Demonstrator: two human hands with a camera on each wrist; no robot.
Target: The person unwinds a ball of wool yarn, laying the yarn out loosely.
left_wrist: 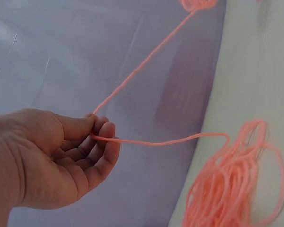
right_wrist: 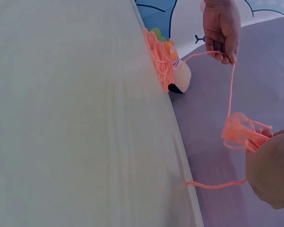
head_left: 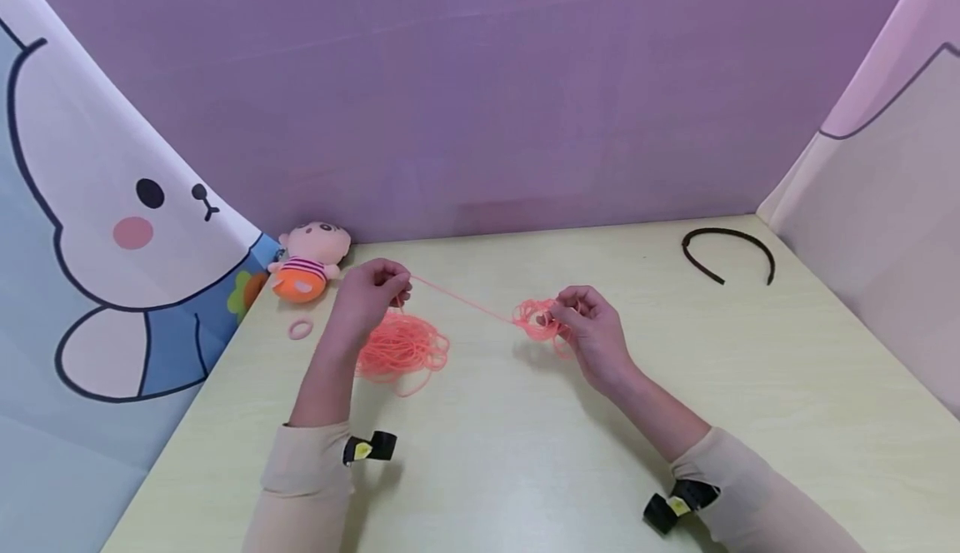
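Between thumb and fingertips my left hand (head_left: pixel 371 295) pinches a strand of coral yarn (left_wrist: pixel 142 66), raised above the table. From there the strand runs taut to a small looped bundle of yarn (head_left: pixel 534 320), which my right hand (head_left: pixel 596 336) grips with its fingers. A loose end hangs below the right hand in the right wrist view. On the other side of the left hand, the strand sags down to a larger loose pile of the same yarn (head_left: pixel 405 349) on the table, partly behind the left wrist in the head view.
A plush doll (head_left: pixel 306 261) in orange shorts leans at the back left, with a pink ring (head_left: pixel 300 330) in front of it. A black headband (head_left: pixel 729 232) lies at the back right. Printed fabric walls (head_left: pixel 487 103) border the table (head_left: pixel 495 470) behind and at the sides.
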